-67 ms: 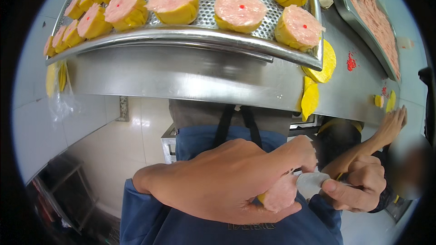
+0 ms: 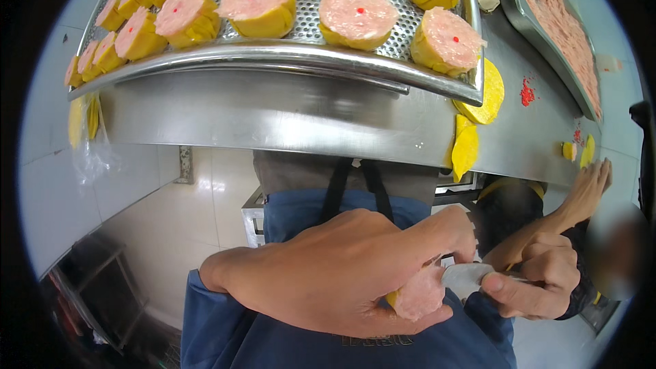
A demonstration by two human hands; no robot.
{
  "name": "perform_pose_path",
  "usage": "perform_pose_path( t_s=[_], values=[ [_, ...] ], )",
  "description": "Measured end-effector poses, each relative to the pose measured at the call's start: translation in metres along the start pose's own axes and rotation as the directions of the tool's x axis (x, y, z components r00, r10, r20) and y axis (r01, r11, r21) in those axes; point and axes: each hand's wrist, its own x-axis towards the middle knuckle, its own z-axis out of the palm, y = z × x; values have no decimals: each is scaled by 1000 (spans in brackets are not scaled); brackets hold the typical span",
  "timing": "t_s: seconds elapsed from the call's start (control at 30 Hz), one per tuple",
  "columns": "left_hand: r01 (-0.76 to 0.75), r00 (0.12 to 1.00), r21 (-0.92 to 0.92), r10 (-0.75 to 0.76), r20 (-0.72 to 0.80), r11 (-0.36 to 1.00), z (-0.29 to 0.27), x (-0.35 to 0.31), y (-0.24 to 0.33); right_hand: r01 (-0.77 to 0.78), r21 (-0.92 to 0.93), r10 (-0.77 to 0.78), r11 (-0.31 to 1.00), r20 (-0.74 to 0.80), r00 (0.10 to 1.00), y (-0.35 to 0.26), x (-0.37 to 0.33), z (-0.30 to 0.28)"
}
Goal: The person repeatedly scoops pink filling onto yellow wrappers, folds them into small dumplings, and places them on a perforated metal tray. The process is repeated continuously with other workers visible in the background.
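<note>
My left hand [image 2: 328,273] is curled around a siu mai dumpling [image 2: 420,295], thumb and fingers on opposite sides of it. Pink minced meat faces right, and a bit of yellow wrapper shows between the fingers. With thumb and bent fingers, my right hand [image 2: 540,285] grips a small metal spatula [image 2: 467,275]. Its flat, rounded blade touches the meat at the dumpling's right edge. Most of the spatula's handle is hidden inside my right hand.
A perforated metal tray [image 2: 301,52] on the steel table [image 2: 273,109] bears several dumplings with red dots. Yellow wrappers [image 2: 466,149], red bits [image 2: 527,92] and a pan of minced meat [image 2: 560,27] lie right. Another person's hand [image 2: 589,188] is at the right table edge.
The spatula blade has shifted slightly left over the meat. My left hand keeps its hold on the dumpling, almost still.
</note>
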Motion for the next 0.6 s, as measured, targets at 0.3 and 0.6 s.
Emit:
perform_pose_path(
  t_s=[0.3, 0.6],
  values=[
    [-141, 990, 266, 139, 26, 954, 0, 3, -5, 16, -37, -14, 999, 60, 998, 2, -6, -2],
    [-125, 992, -240, 117, -47, 963, 2, 6, 5, -212, 207, 278, 955, -379, 883, 18, -17, 38]
  ],
)
